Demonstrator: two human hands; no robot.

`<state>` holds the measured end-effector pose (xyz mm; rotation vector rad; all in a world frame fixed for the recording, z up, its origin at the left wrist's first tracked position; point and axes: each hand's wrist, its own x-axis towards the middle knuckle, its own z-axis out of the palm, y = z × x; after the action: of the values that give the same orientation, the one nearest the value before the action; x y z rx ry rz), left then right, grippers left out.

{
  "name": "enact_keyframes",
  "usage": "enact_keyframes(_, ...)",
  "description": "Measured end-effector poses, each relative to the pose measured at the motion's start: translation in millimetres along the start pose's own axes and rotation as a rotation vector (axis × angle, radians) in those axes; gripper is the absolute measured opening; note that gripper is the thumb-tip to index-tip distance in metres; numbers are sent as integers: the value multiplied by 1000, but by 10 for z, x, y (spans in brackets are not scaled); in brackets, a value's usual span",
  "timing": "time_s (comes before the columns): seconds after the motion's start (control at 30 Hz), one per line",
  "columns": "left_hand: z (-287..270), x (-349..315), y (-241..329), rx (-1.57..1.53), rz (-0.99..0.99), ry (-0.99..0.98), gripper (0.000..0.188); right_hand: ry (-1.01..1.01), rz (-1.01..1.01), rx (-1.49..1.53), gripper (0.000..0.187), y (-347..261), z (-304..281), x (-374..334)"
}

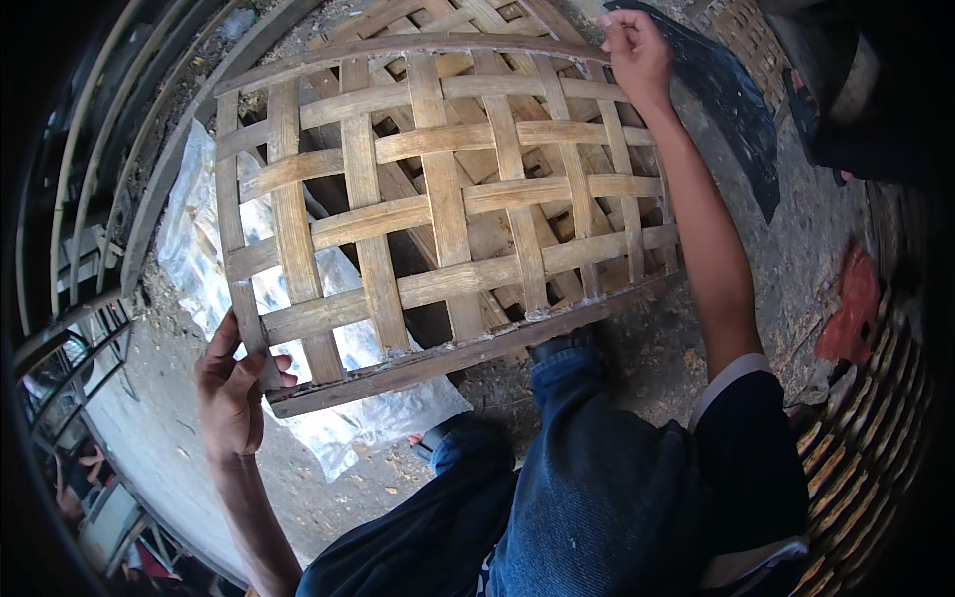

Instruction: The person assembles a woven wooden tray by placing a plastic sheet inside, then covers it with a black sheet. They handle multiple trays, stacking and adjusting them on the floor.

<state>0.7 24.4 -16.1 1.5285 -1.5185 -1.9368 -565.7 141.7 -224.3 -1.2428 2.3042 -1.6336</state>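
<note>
A large woven bamboo panel [438,199], made of flat strips crossed in an open lattice with a darker wooden rim along its near edge, stands tilted in front of the person, its lower rim resting just above the knee of the blue jeans [587,468].

The left hand [234,383] grips the panel's lower left corner: the fingers [281,370] are curled shut round the end of the rim and an upright strip, thumb up along the strip, the forearm rising from the lower edge of the picture.

The right hand [637,50] is at the panel's upper right corner, arm stretched almost straight away from the body, the fingers closed in a fist over the top rim.

Behind the panel, seen through its gaps, more bamboo strips lie stacked. A crumpled clear plastic sheet [199,249] lies on the dirt ground [796,249] under the panel's left side. A black sheet [736,109] lies just right of the right hand, and a red scrap [856,308] further right of the panel.
</note>
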Motion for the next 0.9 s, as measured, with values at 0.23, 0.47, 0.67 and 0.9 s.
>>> enact_keyframes(0.23, -13, 76, -51, -112, 24, -12, 56, 266, 188, -400, 60, 217, -401, 160)
enact_keyframes(0.47, -39, 45, -62, -3, 3, 16, 60, -276, -285, -697, 40, -639, -68, -111)
enact_keyframes(0.67, -16, 62, -25, 0, 7, -7, 64, -332, -334, -829, 34, -638, 31, -19)
enact_keyframes(0.9, -1, 74, -60, -86, 43, -26, 57, -345, -547, -543, 16, -380, -85, -22)
